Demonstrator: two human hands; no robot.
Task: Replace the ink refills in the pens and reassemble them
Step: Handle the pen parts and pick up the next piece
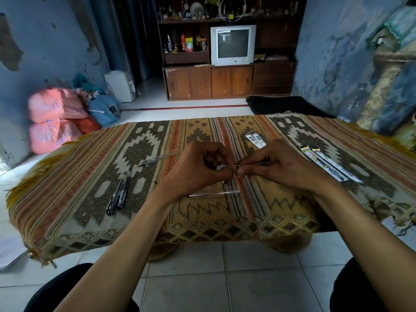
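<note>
My left hand and my right hand meet above the middle of the patterned mat. Between them they pinch a thin refill in a clear wrapper, the left fingers on its white end, the right hand round the rest. Below the hands a clear pen barrel lies flat on the mat. Two black pens lie side by side to the left. Another clear pen part lies angled behind the left hand.
Packaged refills lie on the mat at the right, and two white packets lie just beyond my right hand. Pink and blue bags are stacked at the left wall. A wooden cabinet with a television stands at the back.
</note>
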